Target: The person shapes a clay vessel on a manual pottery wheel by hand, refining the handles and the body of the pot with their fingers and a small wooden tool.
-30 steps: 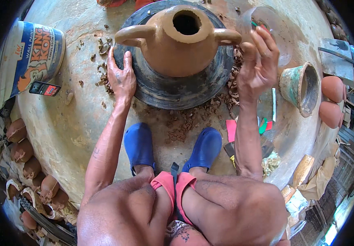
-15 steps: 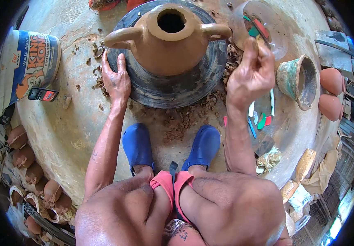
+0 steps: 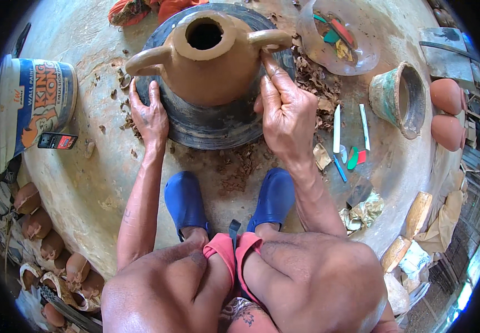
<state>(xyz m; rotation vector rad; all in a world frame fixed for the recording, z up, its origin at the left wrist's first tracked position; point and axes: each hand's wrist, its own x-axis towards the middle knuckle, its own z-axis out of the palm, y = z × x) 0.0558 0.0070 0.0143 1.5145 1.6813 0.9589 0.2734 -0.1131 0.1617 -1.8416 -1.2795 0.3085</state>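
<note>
A brown clay jar (image 3: 212, 77) with a round mouth and two looped handles stands upright on a dark round turntable (image 3: 212, 133). My left hand (image 3: 151, 116) is at the turntable's left edge, thumb and forefinger apart, with no tool showing in it. My right hand (image 3: 287, 116) reaches to the jar's right side. Its forefinger is stretched up and touches the clay just under the right handle (image 3: 270, 39); the other fingers are bent, and I see nothing held in them.
A clear plastic bowl (image 3: 306, 28) with red, green and yellow pieces lies at the far right. Beside it stands a green-stained pot (image 3: 384, 100). Clay scraps (image 3: 326, 83) and small tools (image 3: 336, 130) litter the floor. A paint bucket (image 3: 56, 105) and phone (image 3: 56, 141) are on the left.
My right hand has gone left from above the plastic bowl to below the jar's right handle. My left hand stays at the turntable's edge. The whole view has shifted slightly.
</note>
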